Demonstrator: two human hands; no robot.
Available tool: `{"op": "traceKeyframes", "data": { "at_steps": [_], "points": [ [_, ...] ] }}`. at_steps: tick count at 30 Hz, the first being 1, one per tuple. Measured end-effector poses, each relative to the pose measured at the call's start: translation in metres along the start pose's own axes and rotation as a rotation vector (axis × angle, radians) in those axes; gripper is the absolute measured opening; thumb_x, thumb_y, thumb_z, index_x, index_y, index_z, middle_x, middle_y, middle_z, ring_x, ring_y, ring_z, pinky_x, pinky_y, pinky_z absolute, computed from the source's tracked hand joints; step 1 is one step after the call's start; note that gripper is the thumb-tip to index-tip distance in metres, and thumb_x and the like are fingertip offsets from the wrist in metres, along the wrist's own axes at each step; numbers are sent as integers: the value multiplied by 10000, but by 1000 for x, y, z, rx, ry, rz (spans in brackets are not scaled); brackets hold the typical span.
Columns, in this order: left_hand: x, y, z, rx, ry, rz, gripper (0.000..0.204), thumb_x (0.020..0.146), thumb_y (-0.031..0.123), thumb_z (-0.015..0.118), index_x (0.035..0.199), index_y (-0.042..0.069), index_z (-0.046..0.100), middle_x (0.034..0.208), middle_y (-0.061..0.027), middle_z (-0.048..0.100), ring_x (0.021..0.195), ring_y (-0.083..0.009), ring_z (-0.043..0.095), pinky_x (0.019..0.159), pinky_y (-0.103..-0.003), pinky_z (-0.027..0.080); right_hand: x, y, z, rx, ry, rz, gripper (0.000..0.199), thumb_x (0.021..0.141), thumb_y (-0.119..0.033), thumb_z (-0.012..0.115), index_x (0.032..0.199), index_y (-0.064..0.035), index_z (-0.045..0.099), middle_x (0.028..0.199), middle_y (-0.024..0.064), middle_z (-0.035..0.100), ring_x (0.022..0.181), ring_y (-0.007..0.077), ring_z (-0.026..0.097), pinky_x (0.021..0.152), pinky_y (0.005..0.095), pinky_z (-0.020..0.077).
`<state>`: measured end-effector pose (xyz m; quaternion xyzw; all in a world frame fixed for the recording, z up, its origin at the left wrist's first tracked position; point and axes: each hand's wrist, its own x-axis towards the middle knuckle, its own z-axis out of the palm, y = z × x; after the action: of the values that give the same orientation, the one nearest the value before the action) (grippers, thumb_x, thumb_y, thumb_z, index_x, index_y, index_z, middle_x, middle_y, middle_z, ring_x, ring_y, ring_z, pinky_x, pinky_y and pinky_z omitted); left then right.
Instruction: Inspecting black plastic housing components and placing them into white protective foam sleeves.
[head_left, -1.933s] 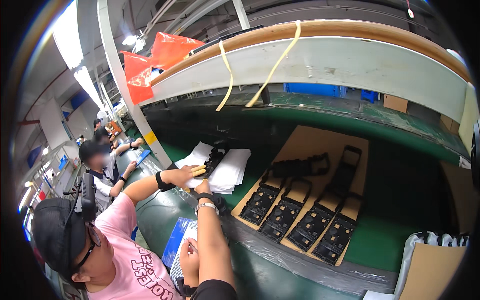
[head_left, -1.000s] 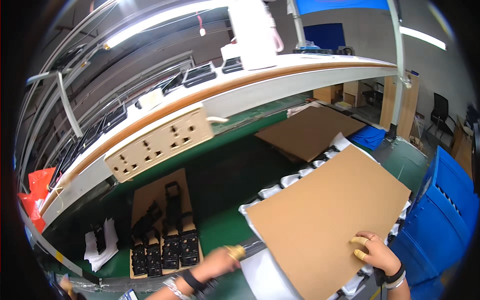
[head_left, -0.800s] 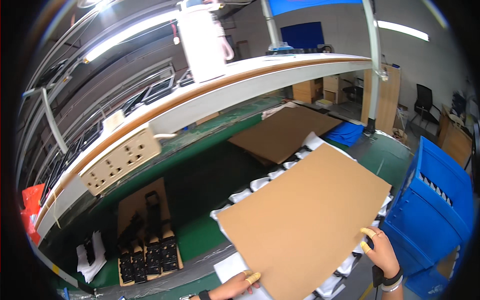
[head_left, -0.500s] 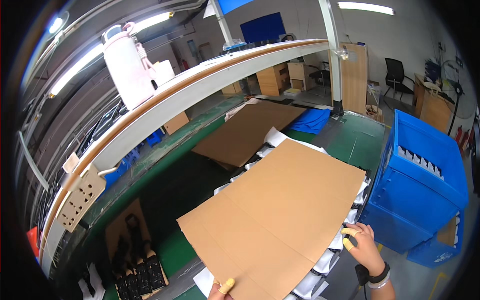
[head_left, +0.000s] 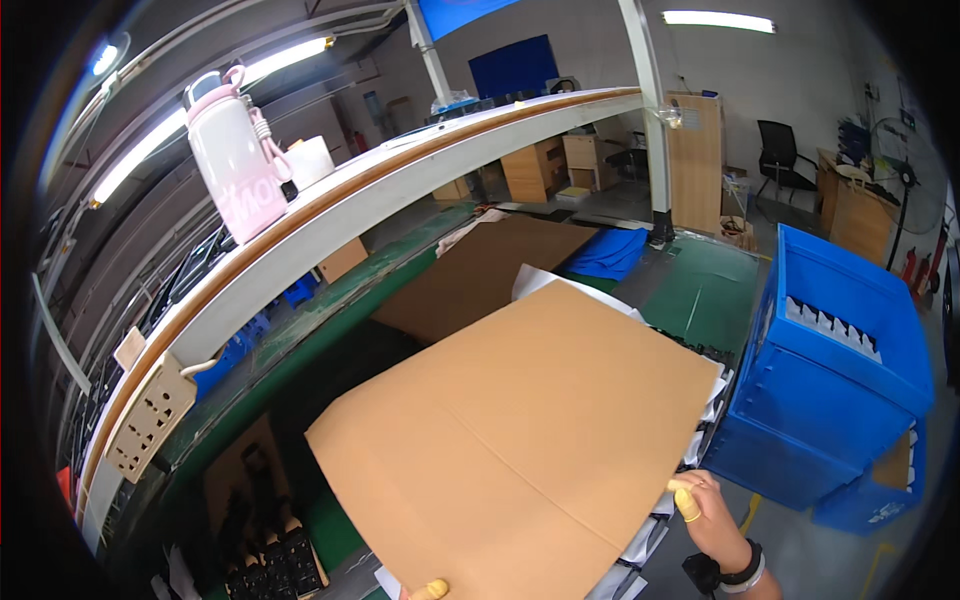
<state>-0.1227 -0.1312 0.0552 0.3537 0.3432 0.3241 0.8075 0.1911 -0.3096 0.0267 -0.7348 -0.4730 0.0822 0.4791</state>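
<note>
A large brown cardboard sheet (head_left: 520, 430) with a crease across it lies over a row of white and black pieces (head_left: 648, 540), which peek out along its right side and far end. At the sheet's near edge, my left hand (head_left: 425, 590) grips it, the thumb in a yellow finger cot on top and the other fingers hidden. My right hand (head_left: 712, 520) pinches the sheet's right edge, with yellow cots on its thumb and a finger. A black band and a pale bracelet circle that wrist.
Stacked blue crates (head_left: 810, 400) stand close on the right, white pieces inside. A raised shelf (head_left: 400, 155) crosses above the green bench, carrying a pink-white bottle (head_left: 235, 160) and a power strip (head_left: 150, 415). A dark brown board (head_left: 480, 265) and a blue cloth (head_left: 608, 253) lie farther back.
My right hand has closed on the sheet's right edge, where its fingers were apart before. The sheet's left corner has shifted left and the sheet bows slightly. The view has shifted a little.
</note>
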Motion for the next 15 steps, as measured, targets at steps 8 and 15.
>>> {"op": "traceKeyframes", "data": {
  "at_steps": [8, 15],
  "points": [
    [58, 27, 45, 76, -120, 122, 397, 885, 155, 535, 1243, 34, 417, 1172, -115, 524, 1046, -209, 549, 885, -335, 469, 49, -28, 17, 1016, -108, 76, 829, 904, -242, 553, 1415, -79, -80, 1262, 144, 448, 1120, 228, 487, 957, 388, 374],
    [188, 101, 87, 181, -270, 397, 441, 899, 145, 541, 1286, 37, 359, 1211, -93, 498, 1080, -202, 537, 878, -332, 484, 188, -80, 39, 1247, -317, 301, 596, 917, -103, 474, 1391, -187, 123, 1193, 138, 472, 935, 246, 597, 752, 400, 534]
  ]
}}
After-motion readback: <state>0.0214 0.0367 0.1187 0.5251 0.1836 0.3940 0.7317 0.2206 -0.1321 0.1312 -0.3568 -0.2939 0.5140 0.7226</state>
